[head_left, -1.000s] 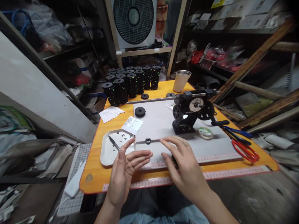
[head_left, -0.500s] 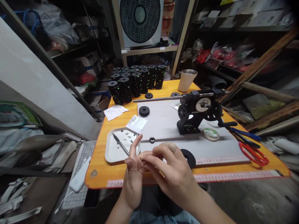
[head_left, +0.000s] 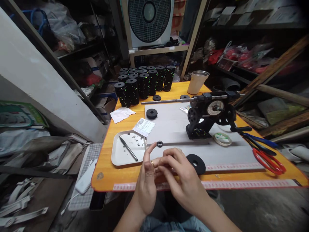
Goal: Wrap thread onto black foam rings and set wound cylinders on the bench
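My left hand (head_left: 146, 185) is raised over the table's front edge, its index finger stretched and its thumb apart from it. A ring shows on one of its fingers. Against that hand's partly hidden fingers, my right hand (head_left: 184, 174) is closed in a pinch; whatever lies between its fingertips is too covered to make out. Just beyond the right hand lies a flat black foam disc (head_left: 196, 163) with a centre hole. A small black ring (head_left: 159, 143) rests on the grey board (head_left: 169, 129) past my left fingertip.
A white tray (head_left: 116, 154) with a pen (head_left: 128, 149) and small dark bits stands left. A hand-cranked winding machine (head_left: 205, 112) with a long rod, a tape roll (head_left: 222, 139) and red-handled scissors (head_left: 267, 161) are right. Black speckled cylinders (head_left: 132, 91) and a cup (head_left: 198, 82) stand behind.
The view has shifted slightly. My right fingers have curled closer against my left hand, and the tan, fuzzy thing behind my right hand is now mostly hidden.
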{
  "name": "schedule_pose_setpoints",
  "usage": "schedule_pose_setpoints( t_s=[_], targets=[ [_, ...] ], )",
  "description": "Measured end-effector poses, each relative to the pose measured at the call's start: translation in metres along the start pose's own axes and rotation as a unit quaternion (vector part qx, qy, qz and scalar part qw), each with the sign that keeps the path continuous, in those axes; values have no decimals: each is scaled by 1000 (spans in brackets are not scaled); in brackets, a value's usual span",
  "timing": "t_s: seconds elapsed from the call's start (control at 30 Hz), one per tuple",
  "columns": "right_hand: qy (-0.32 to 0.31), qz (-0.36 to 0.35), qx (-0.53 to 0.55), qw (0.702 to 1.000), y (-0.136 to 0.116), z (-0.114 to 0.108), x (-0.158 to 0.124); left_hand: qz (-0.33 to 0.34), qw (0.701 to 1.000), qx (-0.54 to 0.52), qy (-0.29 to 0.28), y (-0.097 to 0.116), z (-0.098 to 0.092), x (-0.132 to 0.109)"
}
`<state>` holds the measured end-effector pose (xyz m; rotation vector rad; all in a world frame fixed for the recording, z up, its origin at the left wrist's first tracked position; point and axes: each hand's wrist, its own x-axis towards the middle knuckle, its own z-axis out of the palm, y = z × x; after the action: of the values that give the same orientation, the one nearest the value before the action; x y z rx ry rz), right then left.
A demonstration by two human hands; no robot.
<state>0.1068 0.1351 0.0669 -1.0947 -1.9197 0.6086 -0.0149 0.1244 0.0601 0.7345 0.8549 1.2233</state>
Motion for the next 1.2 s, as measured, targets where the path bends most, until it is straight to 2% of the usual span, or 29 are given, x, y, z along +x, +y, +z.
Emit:
schedule_pose_setpoints(
  t_s=[0.1, 0.3, 0.4, 0.53, 0.67, 0.73, 0.77, 0.8, 0.87, 0.93, 0.97, 1.0, 1.03, 1.1, 1.2],
  targets=[
    [11, 27, 45, 999, 2, -6, 0, 7, 999, 15, -30, -1, -5, 2],
    [17, 96, 175, 980, 10, -18, 0, 10, 998, 40, -42, 3, -8, 7],
    [16, 149, 280, 948, 15, -23, 1, 10, 988, 146, -45, 6, -8, 7],
    [27, 214, 400, 891, 19, -30, 1, 30, 954, 297, -34, 9, -7, 8],
    [1, 257, 505, 824, 14, -35, 0, 53, 943, 328, -23, 12, -6, 7],
    [0, 259, 526, 810, 12, -37, -2, 60, 943, 328, -20, 13, -6, 6],
    [9, 256, 520, 815, 13, -38, -3, 63, 941, 331, -17, 13, -7, 6],
    [21, 250, 500, 829, 14, -40, -6, 67, 939, 337, -13, 13, -8, 6],
    [59, 233, 405, 882, 23, -50, -12, 75, 933, 351, -5, 12, -10, 6],
    [110, 216, 199, 950, 38, -69, -22, 87, 927, 364, 1, 11, -12, 6],
    [142, 209, 75, 965, 48, -83, -28, 95, 924, 370, 9, 11, -13, 5],
    [175, 204, -62, 961, 58, -100, -34, 107, 921, 375, 20, 10, -14, 5],
    [210, 207, -148, 944, 68, -119, -42, 123, 917, 377, 37, 9, -14, 5],
    [261, 224, -257, 903, 86, -158, -58, 159, 915, 365, 68, 7, -16, 4],
    [249, 261, -367, 858, 107, -206, -82, 164, 921, 336, 108, 7, -18, 3]
  ],
)
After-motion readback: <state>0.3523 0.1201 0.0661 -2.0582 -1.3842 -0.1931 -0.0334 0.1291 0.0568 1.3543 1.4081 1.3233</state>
